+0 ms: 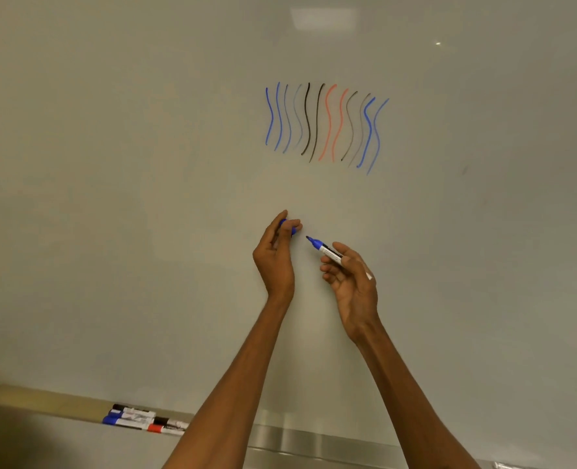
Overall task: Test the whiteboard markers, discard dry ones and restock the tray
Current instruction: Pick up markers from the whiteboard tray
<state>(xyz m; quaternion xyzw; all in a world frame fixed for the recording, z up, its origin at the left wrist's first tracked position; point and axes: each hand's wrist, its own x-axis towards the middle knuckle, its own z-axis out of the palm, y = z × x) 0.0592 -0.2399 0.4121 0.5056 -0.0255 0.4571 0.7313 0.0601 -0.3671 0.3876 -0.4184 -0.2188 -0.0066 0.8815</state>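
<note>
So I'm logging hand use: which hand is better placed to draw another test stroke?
The right hand: it grips the uncapped blue marker, tip bare. The left hand only pinches the blue cap.

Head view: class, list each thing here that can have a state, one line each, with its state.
Blue marker: uncapped, held by the right hand.
Blue cap: off, pinched in the left hand.
Tray markers: capped, lying in the tray.
Whiteboard: marked with blue, black and red wavy lines.
</note>
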